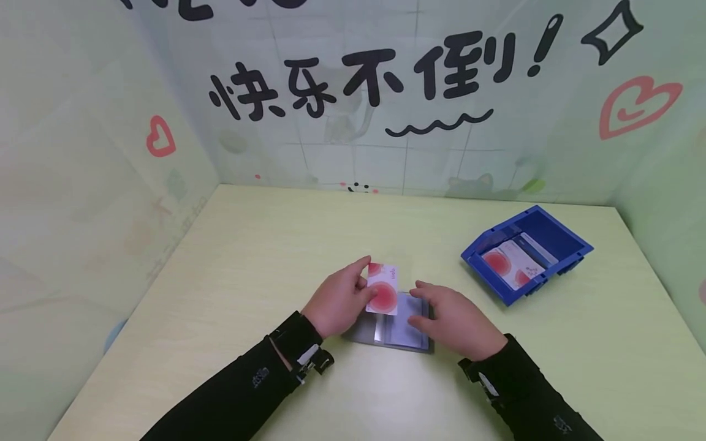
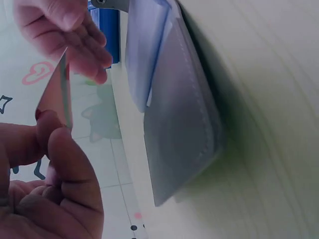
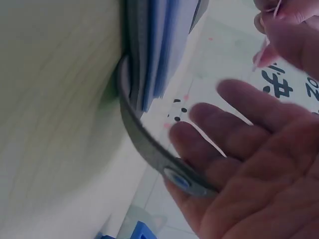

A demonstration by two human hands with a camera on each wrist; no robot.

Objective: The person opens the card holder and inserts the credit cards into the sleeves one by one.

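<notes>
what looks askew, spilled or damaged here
Nothing looks spilled or damaged. The blue bin sits askew on the table, angled to its back edge, and the strap of the open grey card holder sticks out unfastened.

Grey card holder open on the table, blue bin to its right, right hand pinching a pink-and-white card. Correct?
Wrong hand: the left hand is pinching the pink-and-white card, not the right hand. The head view shows it. The rest stands: grey card holder open on the table, blue bin to its right.
</notes>
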